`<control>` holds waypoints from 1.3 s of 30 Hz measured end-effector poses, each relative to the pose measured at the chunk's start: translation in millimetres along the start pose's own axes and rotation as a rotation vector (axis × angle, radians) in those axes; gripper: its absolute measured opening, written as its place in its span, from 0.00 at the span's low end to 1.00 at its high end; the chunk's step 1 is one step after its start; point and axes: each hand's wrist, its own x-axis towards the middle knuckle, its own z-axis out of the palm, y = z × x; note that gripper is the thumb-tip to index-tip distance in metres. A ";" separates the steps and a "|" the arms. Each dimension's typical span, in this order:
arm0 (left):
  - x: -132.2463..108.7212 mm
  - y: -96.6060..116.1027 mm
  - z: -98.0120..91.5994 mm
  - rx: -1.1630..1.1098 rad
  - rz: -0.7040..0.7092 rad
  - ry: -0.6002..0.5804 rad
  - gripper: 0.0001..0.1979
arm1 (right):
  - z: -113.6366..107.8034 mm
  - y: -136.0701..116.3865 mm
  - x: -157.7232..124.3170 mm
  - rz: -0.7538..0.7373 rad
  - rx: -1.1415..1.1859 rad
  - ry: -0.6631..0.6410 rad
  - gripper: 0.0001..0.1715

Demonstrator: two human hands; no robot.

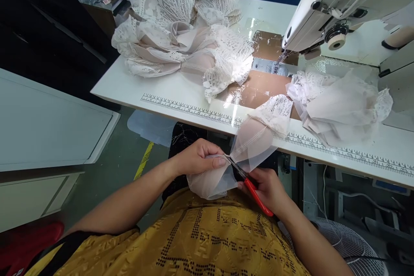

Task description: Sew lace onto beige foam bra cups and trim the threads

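Note:
My left hand point(205, 157) pinches a piece of sheer pale fabric point(210, 181) between thumb and fingers, above my lap. In my right hand point(267, 187) is a pair of scissors with red handles point(258, 198). Their blades touch the narrow gathered spot where the held piece joins another sheer lace-edged piece point(255, 138). That second piece runs up over the table edge to a bundle of lace and sheer fabric point(339, 99) on the right. Whether the blades are parted is hard to make out.
A white sewing machine point(323, 13) stands over the table at the right. Large piles of white lace pieces point(161, 0) lie at the back left. A printed ruler point(194, 110) runs along the table's front edge. A fan point(346, 246) is at the lower right.

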 end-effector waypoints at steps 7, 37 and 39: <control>-1.0 -0.9 -1.6 0.019 -0.004 -0.011 0.16 | -0.2 -4.1 2.1 0.033 0.096 -0.057 0.19; 19.3 -22.7 67.9 -0.780 0.026 0.358 0.15 | -2.0 1.3 -11.2 -0.213 0.197 0.342 0.12; 11.7 -11.2 46.1 -0.615 0.164 0.405 0.14 | -5.7 2.1 -16.7 -0.237 0.213 0.308 0.14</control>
